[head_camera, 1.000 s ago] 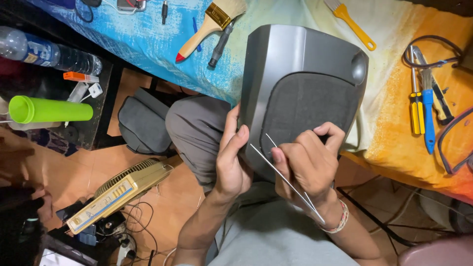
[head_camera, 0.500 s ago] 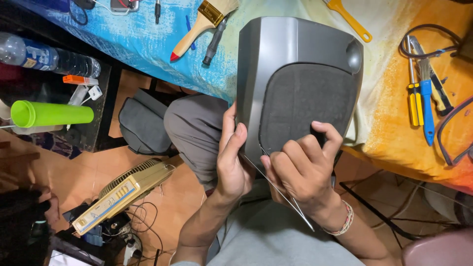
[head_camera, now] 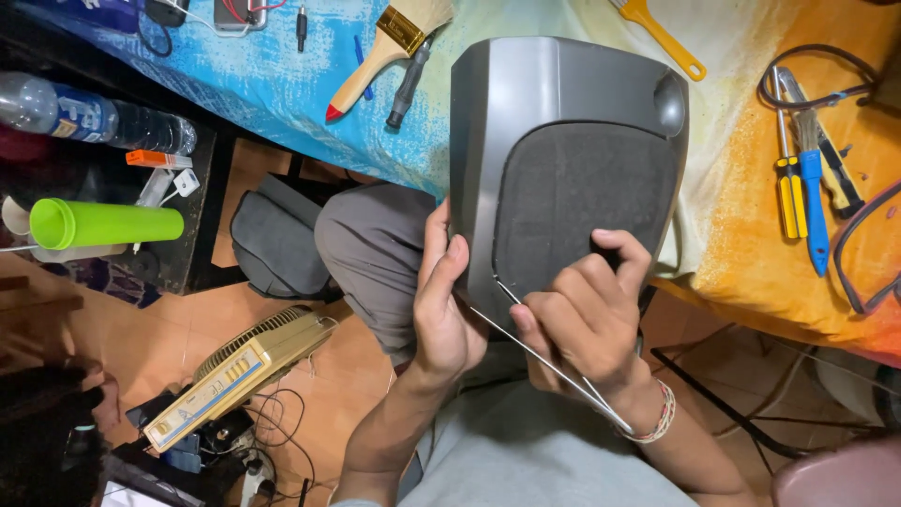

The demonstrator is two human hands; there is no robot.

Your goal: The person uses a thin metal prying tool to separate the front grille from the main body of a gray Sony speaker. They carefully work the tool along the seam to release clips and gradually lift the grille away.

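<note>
While the left hand [head_camera: 443, 305] grips the speaker [head_camera: 563, 160] at the bench edge, the right hand [head_camera: 582, 324], clasping tweezers [head_camera: 554, 361], pries its grille [head_camera: 587, 211]; next likely needs careful leverage.

Cloth-covered worktop across the top of the frame, tiled floor below it.

The worktop [head_camera: 282, 84] wears a cloth that runs blue at upper left to yellow and orange at the right. On it lie a paintbrush [head_camera: 389, 52] with a wooden handle at top centre, a dark pen-like tool [head_camera: 410, 83] just beside it, a yellow plastic tool [head_camera: 662, 36], and, at right, yellow-handled screwdrivers [head_camera: 788, 192], a blue-handled one [head_camera: 813, 211] and a black cable [head_camera: 817, 89]. On the orange floor [head_camera: 188, 329] at lower left lie a beige fan-grilled device [head_camera: 239, 371] and tangled wires [head_camera: 282, 432].
</note>
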